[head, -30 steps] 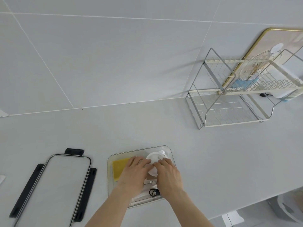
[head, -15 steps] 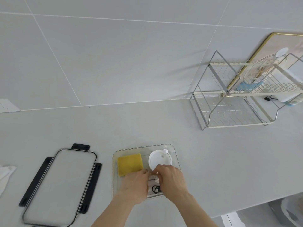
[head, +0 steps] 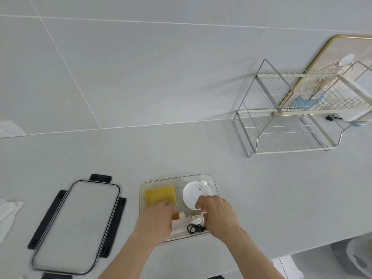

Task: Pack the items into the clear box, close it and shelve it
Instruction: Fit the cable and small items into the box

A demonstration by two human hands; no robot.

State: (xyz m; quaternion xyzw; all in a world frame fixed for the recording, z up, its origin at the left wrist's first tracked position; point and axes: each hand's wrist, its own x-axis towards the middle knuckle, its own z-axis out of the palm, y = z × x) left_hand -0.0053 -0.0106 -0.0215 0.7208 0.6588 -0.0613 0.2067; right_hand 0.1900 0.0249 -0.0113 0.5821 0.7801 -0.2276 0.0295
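Observation:
The clear box (head: 214, 185) lies open on the grey counter in front of me. Inside it are a yellow sponge (head: 160, 195) at the far left, a white round lid-like piece (head: 193, 193) at the far right, a coiled black USB cable (head: 194, 228) and a white cord (head: 196, 219) at the near end. My left hand (head: 156, 220) rests palm down inside the box, just below the sponge, and hides what is under it. My right hand (head: 218, 215) is curled over the near right part, its fingertips pinching the white cord. The box lid (head: 74, 226), with black clips, lies flat to the left.
A two-tier wire rack (head: 281, 127) stands at the back right against the tiled wall, with a gold-rimmed board (head: 342, 49) leaning behind it. A white cloth (head: 8, 214) lies at the far left. The counter's front edge (head: 302, 248) runs near my right arm.
Both hands have drawn back from the white round piece to the near end of the box. The sponge and round piece are now uncovered. The view has shifted slightly.

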